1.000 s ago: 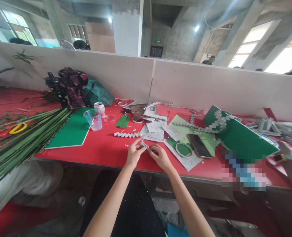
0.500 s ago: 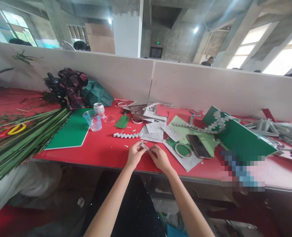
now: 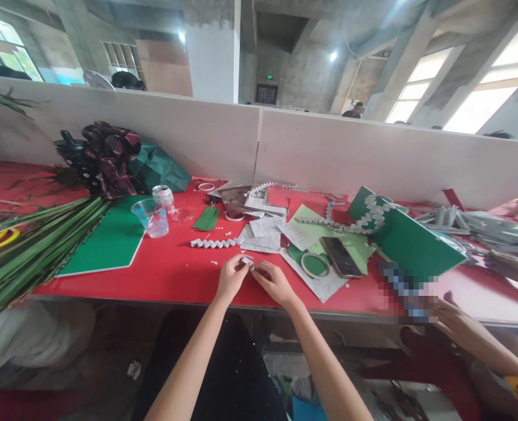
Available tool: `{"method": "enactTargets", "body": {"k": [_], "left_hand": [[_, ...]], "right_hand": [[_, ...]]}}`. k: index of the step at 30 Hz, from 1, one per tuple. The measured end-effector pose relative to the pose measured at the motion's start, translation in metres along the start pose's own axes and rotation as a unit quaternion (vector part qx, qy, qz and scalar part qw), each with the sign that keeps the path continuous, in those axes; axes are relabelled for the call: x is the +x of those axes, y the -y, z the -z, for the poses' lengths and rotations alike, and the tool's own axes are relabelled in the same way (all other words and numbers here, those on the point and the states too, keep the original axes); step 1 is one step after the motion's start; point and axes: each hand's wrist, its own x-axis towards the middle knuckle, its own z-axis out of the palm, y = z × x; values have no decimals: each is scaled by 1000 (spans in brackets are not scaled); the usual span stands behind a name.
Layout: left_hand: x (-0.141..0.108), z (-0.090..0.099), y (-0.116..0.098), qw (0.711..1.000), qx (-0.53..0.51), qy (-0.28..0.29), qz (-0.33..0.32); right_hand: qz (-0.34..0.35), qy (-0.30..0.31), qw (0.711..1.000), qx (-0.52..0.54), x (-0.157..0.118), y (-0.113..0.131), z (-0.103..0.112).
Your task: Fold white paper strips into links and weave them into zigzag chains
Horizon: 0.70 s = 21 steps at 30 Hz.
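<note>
A small folded strip of paper point(image 3: 247, 261) is pinched between my two hands above the red table point(image 3: 162, 280). My left hand point(image 3: 231, 277) grips its left end, thumb and fingers closed. The fingers of my right hand point(image 3: 274, 282) are pressed together at its right end; they partly hide the paper. Just beyond my hands lies a short zigzag chain of folded paper point(image 3: 214, 242). Printed paper sheets point(image 3: 261, 234) are spread behind and to the right of it.
To the right lie a white ring point(image 3: 315, 265), a phone point(image 3: 341, 256) and a propped green board point(image 3: 410, 245). A plastic cup point(image 3: 152, 219), a can point(image 3: 163, 197) and long green leaves point(image 3: 61, 234) are left. Another person's hand point(image 3: 465, 327) rests at the right edge.
The view has turned slightly right. Another person's hands and arms have come into sight at the right. My hands keep hold of the paper strip, its angle slightly changed.
</note>
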Motion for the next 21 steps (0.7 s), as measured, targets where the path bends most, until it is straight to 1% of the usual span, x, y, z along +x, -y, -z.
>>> {"method": "enactTargets", "body": {"k": [4, 8, 13, 18, 21], "left_hand": [[-1, -1, -3, 999, 32, 27, -17], [-2, -2, -4, 997, 39, 60, -35], [-5, -3, -9, 995, 32, 98, -18], [-5, -2, -10, 996, -1, 93, 11], [-4, -3, -7, 996, -30, 77, 29]], "right_hand": [[-9, -8, 1000, 9, 0, -3, -1], [-46, -42, 998, -1, 2, -6, -3], [-71, -68, 995, -4, 4, -10, -5], [-101, -102, 988, -49, 2, -13, -6], [-90, -112, 989, -42, 0, -11, -5]]}}
